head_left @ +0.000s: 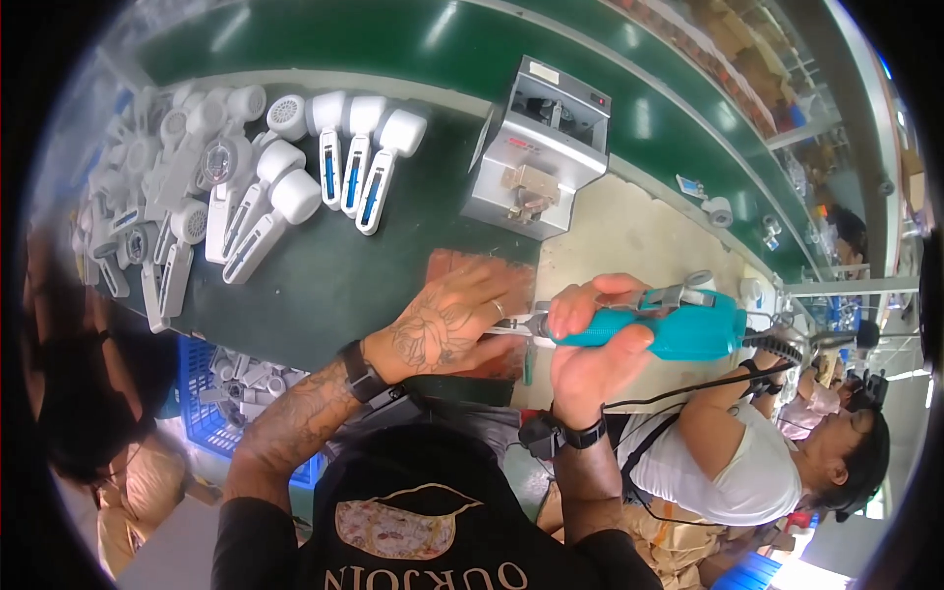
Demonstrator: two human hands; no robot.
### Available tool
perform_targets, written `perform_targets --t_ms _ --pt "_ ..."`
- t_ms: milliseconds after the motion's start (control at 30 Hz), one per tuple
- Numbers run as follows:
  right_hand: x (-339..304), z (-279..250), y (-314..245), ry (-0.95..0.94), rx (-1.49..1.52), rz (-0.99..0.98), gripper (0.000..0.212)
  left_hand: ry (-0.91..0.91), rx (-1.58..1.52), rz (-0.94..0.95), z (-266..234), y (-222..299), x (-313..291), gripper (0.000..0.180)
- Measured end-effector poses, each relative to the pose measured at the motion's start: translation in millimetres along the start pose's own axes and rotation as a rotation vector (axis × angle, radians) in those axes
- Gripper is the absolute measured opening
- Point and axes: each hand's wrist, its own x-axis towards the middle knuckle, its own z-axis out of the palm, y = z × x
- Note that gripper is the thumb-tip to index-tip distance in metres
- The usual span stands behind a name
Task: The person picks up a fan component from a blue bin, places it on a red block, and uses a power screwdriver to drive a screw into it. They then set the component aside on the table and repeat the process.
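Note:
My right hand is wrapped round a teal electric screwdriver, which lies sideways with its tip toward my left hand. A dark coiled cord runs from its right end. My left hand reaches over a reddish-brown mat, its fingers round a small pale piece near the screwdriver's tip. Most of that piece is hidden by the fingers, so its kind does not show. Beyond and to the left, white round-headed pieces with long handles lie in a row, blue strips showing in their open handles.
A grey metal box-shaped machine stands at the back of the bench. Many more white round-headed pieces are heaped at the left. Below the bench edge sits a blue crate of grey-white parts. A person in a white shirt works to the right.

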Motion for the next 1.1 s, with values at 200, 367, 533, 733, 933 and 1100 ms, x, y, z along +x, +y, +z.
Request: perform_targets --t_ms 200,367,533,733,933,1100 --pt "0 -1 8 -0.001 -0.02 -0.022 0.072 0.017 -0.025 -0.002 0 -1 2 0.046" --pt "2 0 10 -0.024 0.005 -0.059 0.07 0.235 0.053 0.033 7 0 3 0.03" --pt "1 3 10 -0.008 -0.002 -0.084 0.07 0.184 0.046 0.147 8 -4 2 0.03" --pt "2 -1 9 -0.03 0.043 -0.037 0.069 0.102 -0.109 0.084 2 -3 4 0.031" --pt "1 -2 13 -0.045 0.051 -0.067 0.066 0.031 -0.17 0.052 3 -6 3 0.03" --pt "1 -4 13 -0.073 0.082 -0.064 0.066 0.031 -0.194 0.071 1 -7 4 0.03"
